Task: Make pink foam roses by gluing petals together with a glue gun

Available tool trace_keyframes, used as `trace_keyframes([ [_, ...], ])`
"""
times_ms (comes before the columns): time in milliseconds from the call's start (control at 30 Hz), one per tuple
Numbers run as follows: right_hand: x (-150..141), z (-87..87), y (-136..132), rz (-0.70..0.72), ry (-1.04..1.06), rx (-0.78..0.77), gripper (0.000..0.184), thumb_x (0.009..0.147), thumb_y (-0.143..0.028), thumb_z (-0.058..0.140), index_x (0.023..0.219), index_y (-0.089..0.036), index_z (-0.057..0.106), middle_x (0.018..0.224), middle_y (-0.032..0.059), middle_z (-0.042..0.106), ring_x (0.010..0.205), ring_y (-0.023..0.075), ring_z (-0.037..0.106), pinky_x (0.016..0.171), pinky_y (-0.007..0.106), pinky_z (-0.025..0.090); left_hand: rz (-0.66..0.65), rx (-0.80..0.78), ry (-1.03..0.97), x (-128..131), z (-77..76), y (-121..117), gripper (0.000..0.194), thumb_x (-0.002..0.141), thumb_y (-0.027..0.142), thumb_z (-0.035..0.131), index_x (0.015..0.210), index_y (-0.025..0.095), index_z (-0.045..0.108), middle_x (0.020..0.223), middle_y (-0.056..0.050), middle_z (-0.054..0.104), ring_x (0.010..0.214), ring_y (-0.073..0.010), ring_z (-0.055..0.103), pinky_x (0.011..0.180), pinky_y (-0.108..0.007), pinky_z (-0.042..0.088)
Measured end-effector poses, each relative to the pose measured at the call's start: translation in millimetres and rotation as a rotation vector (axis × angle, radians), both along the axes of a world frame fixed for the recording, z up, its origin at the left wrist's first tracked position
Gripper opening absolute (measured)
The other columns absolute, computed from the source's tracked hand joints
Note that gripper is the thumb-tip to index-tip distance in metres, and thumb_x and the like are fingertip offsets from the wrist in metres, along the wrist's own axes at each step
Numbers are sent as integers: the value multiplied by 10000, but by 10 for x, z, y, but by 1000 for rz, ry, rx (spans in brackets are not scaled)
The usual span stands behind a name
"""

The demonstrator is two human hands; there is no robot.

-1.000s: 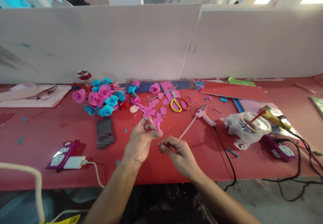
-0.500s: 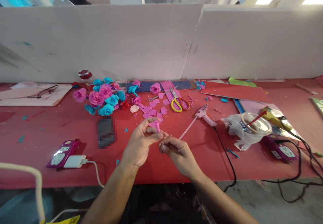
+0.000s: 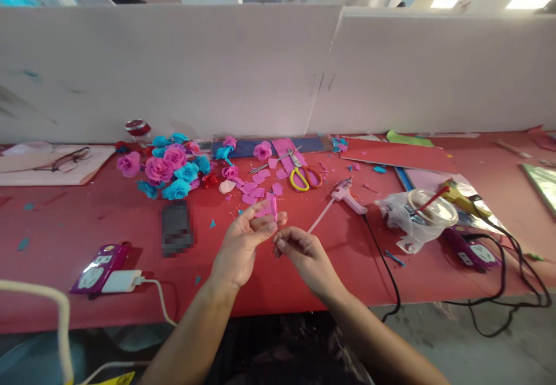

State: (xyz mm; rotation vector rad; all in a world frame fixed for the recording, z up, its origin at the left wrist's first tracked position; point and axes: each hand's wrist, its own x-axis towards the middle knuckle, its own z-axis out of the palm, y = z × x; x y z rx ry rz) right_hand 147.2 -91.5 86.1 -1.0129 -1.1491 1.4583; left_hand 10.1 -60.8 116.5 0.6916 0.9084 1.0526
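Observation:
A small rolled piece of pink paper [image 3: 272, 206] stands upright between the thumb and fingers of my left hand [image 3: 237, 249]. Close on its right, my right hand [image 3: 306, 257] has its fingertips pinched together; whatever they hold, if anything, is too small to make out. Beyond my hands lie scattered pink paper petals [image 3: 252, 188] and yellow-and-orange-handled scissors [image 3: 299, 178]. A pink glue gun [image 3: 347, 197] with a glue stick in its back rests to the right, its tip pointing away.
Pink, blue and red paper flowers [image 3: 174, 171] cluster at the left, behind a blurred dark rectangle [image 3: 177, 228]. A purple power strip [image 3: 98, 269] holds a white charger [image 3: 121, 281]. At the right are a plastic bag with a tub [image 3: 408, 223], black cables [image 3: 504, 281] and coloured sheets [image 3: 399, 154].
The pink paper roll has turned more upright in my left hand, and its fingers have opened slightly. My right hand stays pinched close by. The whole view has shifted a little.

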Motion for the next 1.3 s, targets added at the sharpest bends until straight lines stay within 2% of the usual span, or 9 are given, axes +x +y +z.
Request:
trace_keyframes([
  [100,-4,-33,14,13,10,-15,135,811,-304,610,779,-173,607,670,-14,562,647,115,537,675,256,443,48,12,-9,19,-20,29,448,660,182,772,1052,167,555,719,-21,708,845,-182,683,787,-273,456],
  [267,-33,-51,13,28,-22,-5,140,805,-307,605,753,-177,595,676,-10,570,652,120,548,681,265,448,133,22,-2,27,-49,73,464,548,81,803,926,196,560,584,59,638,723,-154,682,715,-241,456],
  [400,-38,-52,17,7,-23,0,136,813,-303,592,755,-180,594,676,-13,569,654,119,549,688,264,449,97,34,-9,23,-109,72,475,586,112,797,997,218,584,714,25,680,851,-158,669,755,-245,455],
  [500,-34,-76,40,-19,-26,-3,124,817,-293,583,769,-181,599,672,-15,567,648,117,546,678,258,449,48,27,26,35,-177,35,344,648,198,776,970,173,658,914,-57,704,950,-173,629,783,-254,454],
  [733,-96,-217,81,-21,-82,18,147,835,-276,547,752,-172,609,662,-11,570,654,121,550,673,248,452,58,-111,1,81,-385,-67,212,664,275,764,807,123,724,837,-80,679,686,-122,558,559,-222,415],
  [900,-46,-350,59,-6,-414,66,226,867,-314,504,805,-168,664,757,27,670,723,151,611,696,253,456,157,-138,-173,-182,-435,4,97,731,208,703,696,154,630,631,13,560,603,-91,522,634,-244,467],
  [1000,77,-442,119,-70,-617,73,252,870,-329,496,784,-173,675,721,27,682,696,158,623,644,241,445,169,-112,-263,-441,-442,92,78,808,147,602,730,145,600,501,64,377,442,-39,340,499,-176,383],
  [1133,199,-562,352,-94,-823,134,161,824,-252,543,806,-199,695,790,35,716,730,175,643,684,265,460,39,-172,-296,-633,-502,165,138,843,83,503,728,120,570,513,60,324,422,-36,270,411,-155,250],
  [1300,196,-657,751,-102,-1088,248,162,781,-151,576,852,-189,717,889,70,734,873,211,650,872,331,430,-112,-230,-436,-587,-613,168,203,860,94,462,666,119,516,527,53,290,429,-40,263,407,-147,216],
])
